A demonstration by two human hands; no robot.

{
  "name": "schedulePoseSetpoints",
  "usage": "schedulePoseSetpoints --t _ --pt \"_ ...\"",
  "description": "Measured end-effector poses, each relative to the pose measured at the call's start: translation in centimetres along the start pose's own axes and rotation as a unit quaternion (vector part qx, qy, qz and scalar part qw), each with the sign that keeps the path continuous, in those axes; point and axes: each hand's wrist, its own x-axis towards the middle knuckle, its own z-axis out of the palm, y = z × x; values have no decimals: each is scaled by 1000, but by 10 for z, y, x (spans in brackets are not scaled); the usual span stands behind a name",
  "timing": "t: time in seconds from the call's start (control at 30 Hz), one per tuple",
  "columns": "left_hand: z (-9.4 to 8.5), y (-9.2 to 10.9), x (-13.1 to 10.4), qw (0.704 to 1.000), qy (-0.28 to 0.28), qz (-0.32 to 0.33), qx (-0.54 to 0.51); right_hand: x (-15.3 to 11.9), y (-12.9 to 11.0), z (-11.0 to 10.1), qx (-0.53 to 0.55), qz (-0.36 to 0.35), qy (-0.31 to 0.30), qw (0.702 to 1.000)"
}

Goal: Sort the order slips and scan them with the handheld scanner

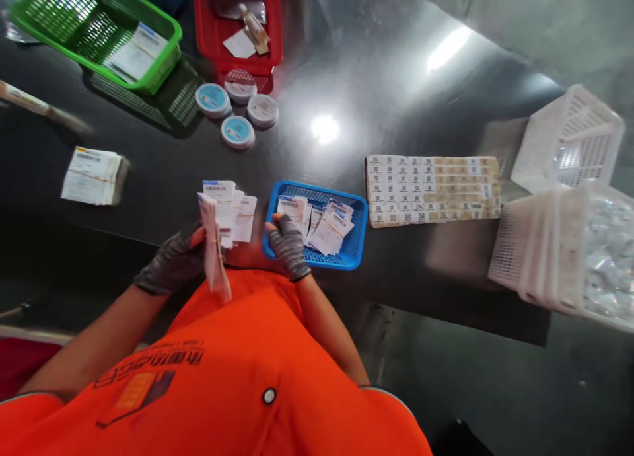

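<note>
My left hand (176, 258), in a grey fingerless glove, is closed on a bundle of white paper slips (212, 248) held on edge near my body. Just beyond it, more slips (244, 219) lie in small stacks on the dark table. My right hand (286, 239), gloved alike, reaches over the left side of a blue basket (349, 264). Its fingers are bent at the near edge of a stack of slips (292, 209); whether they grip it is unclear. Several banded slips (331, 230) lie in the basket's right part.
Green basket (171, 56) with slips and red basket (199, 26) stand at the back left. Near them are round labelled tins (238, 131). A banded stack (93, 176) lies left. On the right are a code-covered board (430, 190) and white baskets (532, 244).
</note>
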Motion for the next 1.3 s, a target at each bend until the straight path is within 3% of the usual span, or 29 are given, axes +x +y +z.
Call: schedulePoseSetpoints --t 0.13,0.23,0.37,0.6,0.77,0.93,1.13,1.3 --pt "9 -31 16 995 15 -90 -37 -12 52 -71 -70 136 166 974" --pt "18 -45 22 990 -21 -133 -34 -6 83 -106 -96 216 204 950" --pt "36 -50 24 990 -72 -118 -12 18 102 -114 -82 251 193 945" --pt "49 -51 25 993 -68 -95 8 23 119 -114 24 217 203 955" --pt "49 -59 31 991 -51 -123 -7 5 120 -123 189 174 151 955" --pt "52 -64 37 989 -55 -135 -14 -17 110 -137 418 111 11 901" --pt "55 -62 40 988 -27 -150 -7 -31 96 -140 466 93 -71 877" --pt "62 -60 38 986 -44 -163 -9 -32 92 -138 516 80 -118 845"
